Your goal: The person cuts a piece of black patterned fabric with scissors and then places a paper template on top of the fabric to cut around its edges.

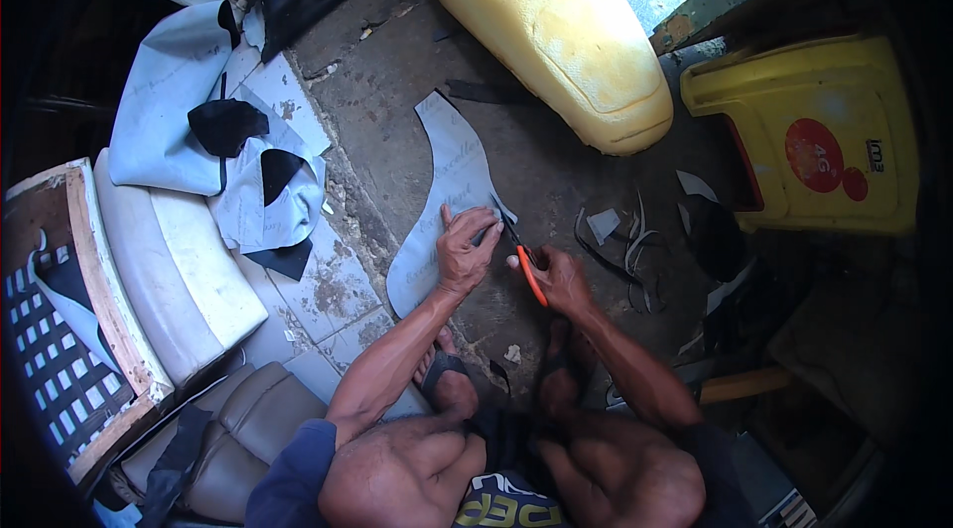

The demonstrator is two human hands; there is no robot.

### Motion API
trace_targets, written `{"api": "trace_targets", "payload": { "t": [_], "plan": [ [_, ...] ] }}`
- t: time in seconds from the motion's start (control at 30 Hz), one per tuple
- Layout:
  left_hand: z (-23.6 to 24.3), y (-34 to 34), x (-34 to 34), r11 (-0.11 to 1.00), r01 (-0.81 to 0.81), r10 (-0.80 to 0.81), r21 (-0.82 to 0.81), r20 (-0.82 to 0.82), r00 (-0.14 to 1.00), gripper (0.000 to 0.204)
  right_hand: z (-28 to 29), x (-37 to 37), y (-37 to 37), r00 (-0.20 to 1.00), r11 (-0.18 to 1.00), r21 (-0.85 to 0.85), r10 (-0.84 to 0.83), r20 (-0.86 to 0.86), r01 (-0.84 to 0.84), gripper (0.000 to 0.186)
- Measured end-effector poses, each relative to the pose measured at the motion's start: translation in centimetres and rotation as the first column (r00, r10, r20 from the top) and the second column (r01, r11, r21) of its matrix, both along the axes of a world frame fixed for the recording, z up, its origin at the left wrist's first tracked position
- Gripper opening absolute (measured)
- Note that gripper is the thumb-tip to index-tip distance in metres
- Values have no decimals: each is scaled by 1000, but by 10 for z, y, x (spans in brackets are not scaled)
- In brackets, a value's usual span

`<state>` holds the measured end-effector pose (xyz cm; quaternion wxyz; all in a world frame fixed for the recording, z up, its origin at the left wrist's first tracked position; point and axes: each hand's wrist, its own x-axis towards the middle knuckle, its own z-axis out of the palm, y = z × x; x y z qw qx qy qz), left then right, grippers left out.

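Note:
A long curved piece of pale-backed upholstery material (459,163) lies on the dark floor in front of me, narrow at its far end and wider toward my feet. My left hand (467,248) presses on its right-hand side, fingers closed on the edge. In my right hand (559,280) is a pair of scissors with orange handles (531,276). Their dark blades (508,221) meet the material's right edge, just beside my left fingertips. How far apart the blades stand is hard to make out.
A yellow foam seat (566,42) lies beyond the material. Thin offcuts (635,240) are scattered to the right, near a yellow plastic stool (844,131). On the left are rolled pale-backed sheeting (169,96), a white curved cushion (174,260) and a wooden frame with black webbing (99,300).

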<state>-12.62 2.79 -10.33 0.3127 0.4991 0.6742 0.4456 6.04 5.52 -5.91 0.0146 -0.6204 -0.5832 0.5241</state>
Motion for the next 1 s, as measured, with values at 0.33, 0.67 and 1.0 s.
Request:
{"api": "trace_targets", "payload": {
  "t": [0.33,0.67,1.0],
  "plan": [
    [-2,-1,-8,994,-37,55,-107,173,983,12,4,-20,-12,994,995,19,-97,-51,98,72],
    [-1,2,-12,993,-33,64,-110,289,955,13,-6,-36,-23,989,987,65,-147,-14,148,73],
    [-11,4,-25,977,1,121,-212,563,818,12,4,-41,-20,983,983,-14,-182,-2,182,76]
  ]
}}
